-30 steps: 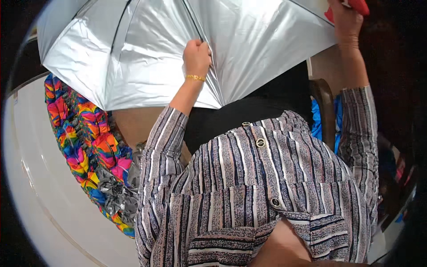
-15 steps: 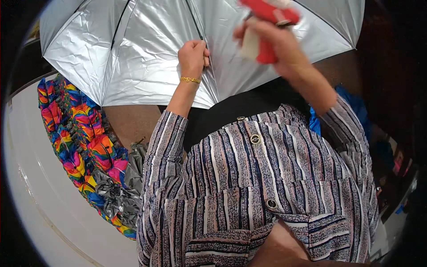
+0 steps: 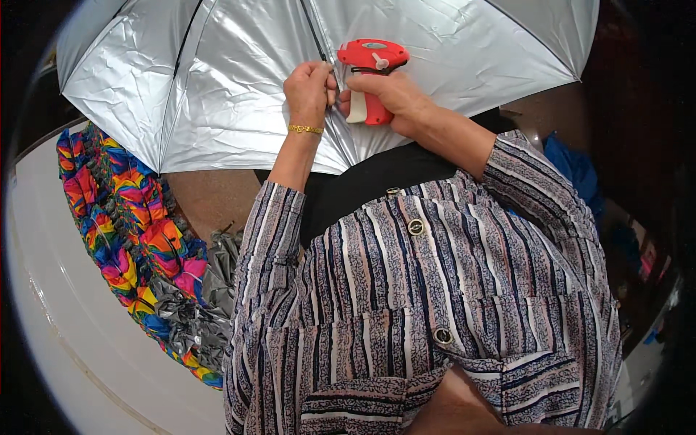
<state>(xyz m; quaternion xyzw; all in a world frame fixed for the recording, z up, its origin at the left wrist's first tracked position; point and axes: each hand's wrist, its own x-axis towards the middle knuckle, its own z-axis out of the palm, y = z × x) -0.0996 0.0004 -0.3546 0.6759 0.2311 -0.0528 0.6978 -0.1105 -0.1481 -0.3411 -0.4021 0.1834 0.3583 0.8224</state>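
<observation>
An opened umbrella with a silver lining spreads across my lap, its thin dark ribs running over the cloth. My left hand, a gold bracelet at its wrist, is closed at one rib, with the fingertips pinched where the rib meets the silver cloth. In my right hand is a red and white pistol-grip tool with a pale trigger and a small white lever on its side. The tool is just right of my left fingers, over the lining; its tip is hard to make out.
To my left, several folded rainbow-coloured umbrella covers lie in a curved row along a white rounded surface. Crumpled silver cloth is beside them. A blue bundle lies to the right.
My right hand has brought the red and white tool down and left, next to my left hand. The left hand and the umbrella have shifted slightly left.
</observation>
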